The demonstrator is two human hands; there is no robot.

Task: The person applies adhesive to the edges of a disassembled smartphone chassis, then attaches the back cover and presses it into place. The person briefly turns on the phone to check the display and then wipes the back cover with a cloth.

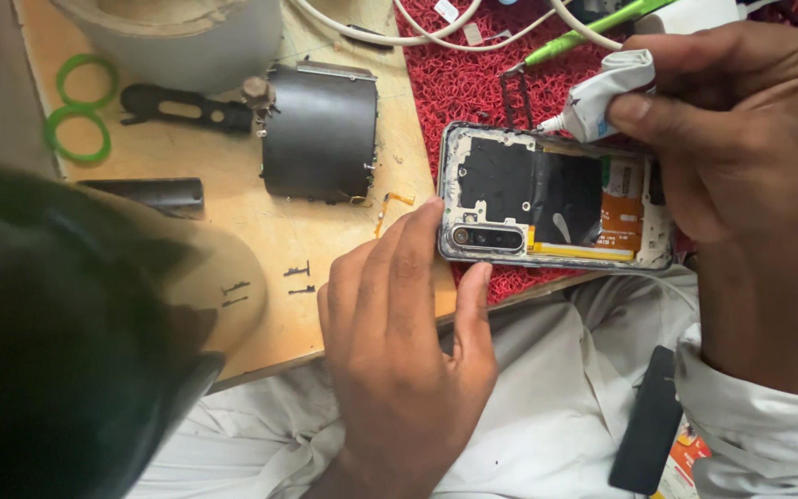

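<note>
opened phone (556,199) lies back-up, cover off, at the near edge of the counter (233,222), mostly on a red textured mat (459,79). its frame is scuffed and grey; inside show a dark shield plate, an orange flex strip toward the right end, a yellow strip along the near edge, and a camera module at the near left corner.

left hand (399,342): fingers curled loosely, index fingertip against the phone's left end, thumb tip touching the near edge just under the camera module. it steadies the phone, pinching nothing.

right hand (741,157): closed around a small crumpled white tube (602,92), thumb pressing its side. the tube's nozzle points down-left and meets the phone's far edge near the top middle. whether anything comes out of the nozzle, cannot tell.

around it: a thin black frame piece (514,97) stands just behind the phone on the mat. a green pen-like tool (584,37) and white cables (399,32) lie further back. on the bare wood to the left, a curved black metal sheet (320,129), a flat black bracket (182,106), two green rings (80,111), a small orange flex scrap (390,208) near the left index finger, and a few tiny dark screws or clips (297,273). a dark rounded object (66,342) fills the lower left, out of focus. white clothing over the lap below; a flat black slab (648,420) rests on it.
</note>
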